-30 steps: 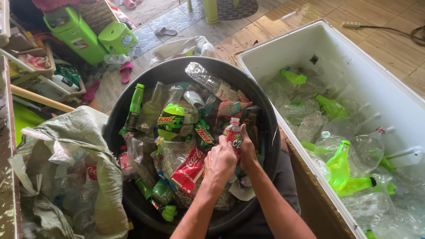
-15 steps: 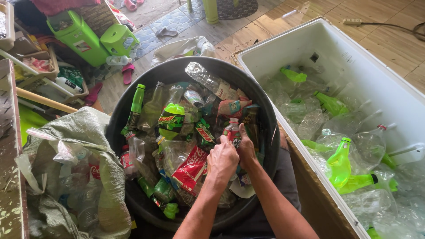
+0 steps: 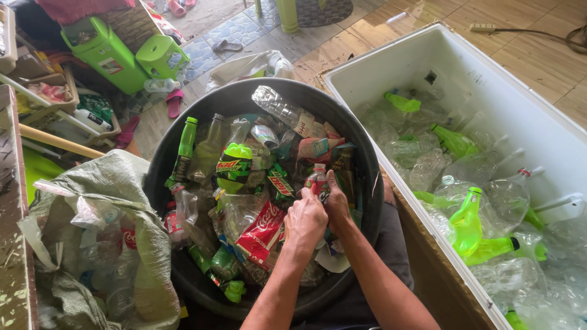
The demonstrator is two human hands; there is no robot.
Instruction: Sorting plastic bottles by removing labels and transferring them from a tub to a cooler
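Both hands work over the black tub (image 3: 160, 183), close together on one small bottle w/ a red cap & red label (image 3: 316, 181). Left hand (image 3: 304, 221) has its grip curled shut round the lower body; right hand (image 3: 338, 205) is closed on it too, fingers at the label area, seemingly picking at the wrap (can't tell if any has come loose yet). The bottle sits upright just above the heap, near the tub's right-centre.

Progress, as a judgement: well under way but far from over. The white bin (image 3: 428, 61) to the right already holds many clear & green bottles (image 3: 466, 214), mostly w/o labels, so a good share looks sorted. The tub is still piled w/ labelled bottles, e.g. a green-capped bottle (image 3: 184, 150) leaning on the left wall, plus loose red wrappers (image 3: 262, 227). The woven sack (image 3: 116, 183) at left (mouth open) also holds plastic bottles, so more may wait there.
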